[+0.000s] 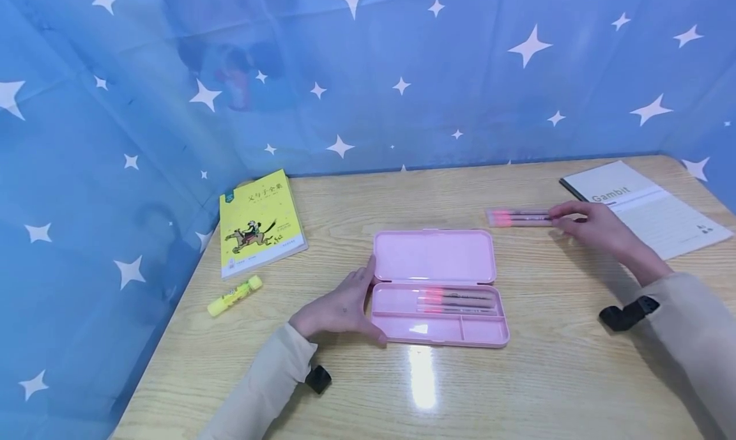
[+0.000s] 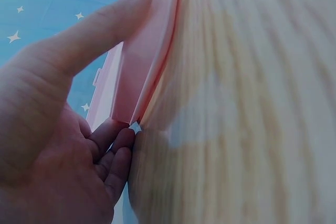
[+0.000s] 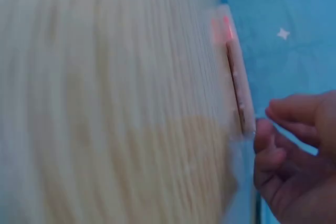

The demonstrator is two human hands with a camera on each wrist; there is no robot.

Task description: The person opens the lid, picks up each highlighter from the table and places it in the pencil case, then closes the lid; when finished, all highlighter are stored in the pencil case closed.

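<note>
A pink pencil case (image 1: 434, 256) lies unfolded on the table, its lid laid back. Inside the long rear compartment is a clear pack of pens (image 1: 457, 301) with pink-orange ends; two front compartments hold nothing. My left hand (image 1: 343, 303) holds the case's left end, thumb at the front side and fingers toward the hinge; the left wrist view shows this thumb (image 2: 118, 27) along the pink wall. To the right, a second clear pack of pens (image 1: 517, 218) lies behind the case. The fingertips of my right hand (image 1: 598, 230) are at its right end, thumb and fingers slightly apart.
A yellow book (image 1: 261, 226) lies at the back left, with a yellow tube-shaped item (image 1: 234, 295) in front of it. The white "Gambit" notebook (image 1: 650, 207) is at the back right, beside my right hand. A blue star-patterned curtain (image 1: 368, 76) hangs behind the wooden table (image 1: 552, 376).
</note>
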